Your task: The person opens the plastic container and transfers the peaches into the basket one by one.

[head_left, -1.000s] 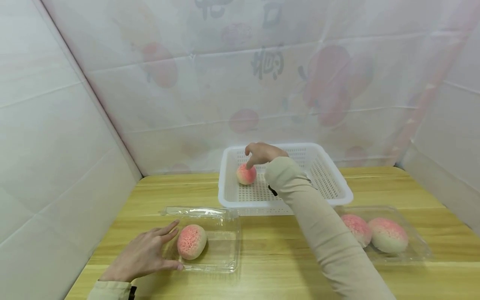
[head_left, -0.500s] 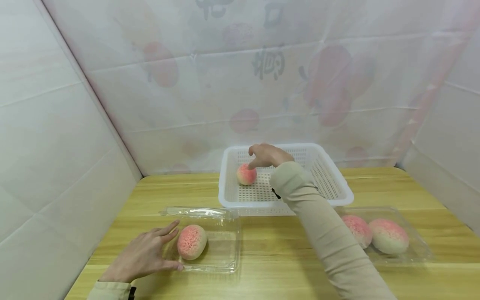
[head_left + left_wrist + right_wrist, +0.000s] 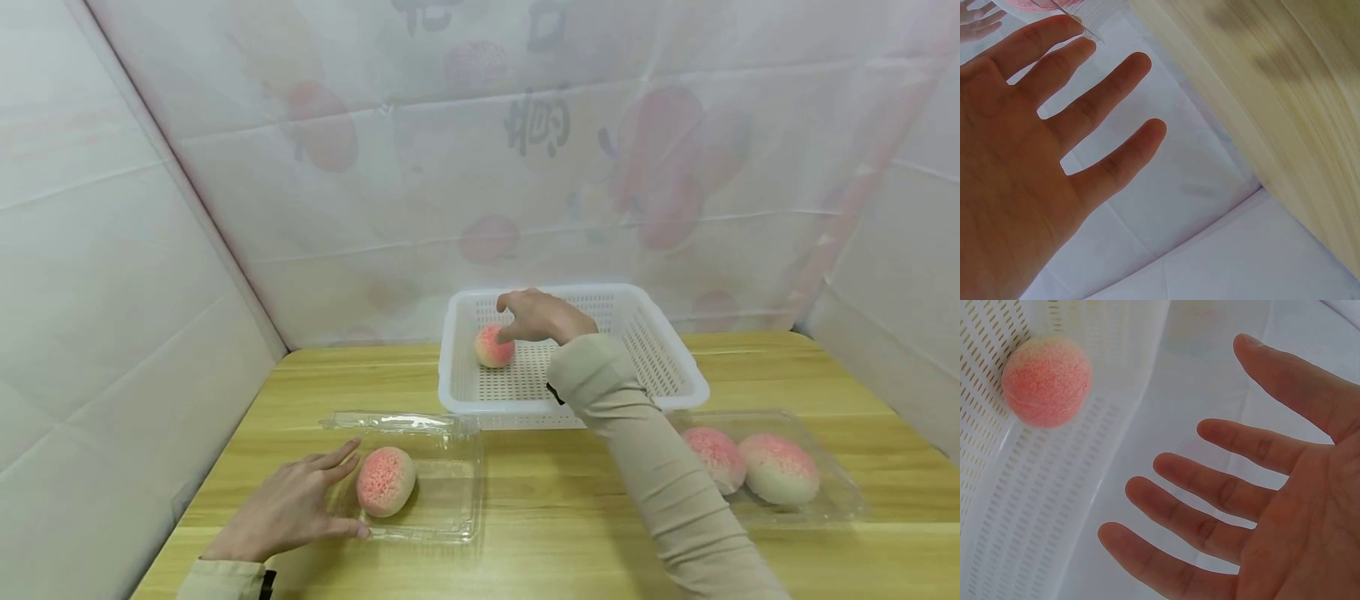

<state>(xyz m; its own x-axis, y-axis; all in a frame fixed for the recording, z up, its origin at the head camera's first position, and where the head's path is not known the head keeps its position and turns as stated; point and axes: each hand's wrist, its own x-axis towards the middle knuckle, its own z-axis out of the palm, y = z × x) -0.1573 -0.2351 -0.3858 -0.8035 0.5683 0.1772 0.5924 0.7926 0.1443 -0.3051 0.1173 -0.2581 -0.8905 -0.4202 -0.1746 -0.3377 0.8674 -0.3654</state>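
My right hand (image 3: 546,317) is over the white basket (image 3: 686,387), fingers apart and nothing in its grasp. A round pink-and-cream bun (image 3: 491,350) sits at the left of the basket floor; the thumb overlaps it in the head view. In the right wrist view, this bun (image 3: 1047,381) shows apart from the spread fingers (image 3: 1179,531). My left hand (image 3: 292,508) lies spread around the left side of a clear plastic box (image 3: 450,508), its thumb at the box's front edge. Another pink-and-cream bun (image 3: 386,482) lies in that box, beside the fingers.
At the right stands a second clear plastic box (image 3: 836,500) with two buns (image 3: 780,468), one partly behind my right sleeve (image 3: 660,475). Printed white sheets (image 3: 360,208) enclose the wooden table (image 3: 555,517) at the back and sides.
My right hand has shifted slightly right, away from the bun in the basket, which stays where it lay. The left hand and both plastic boxes hold still.
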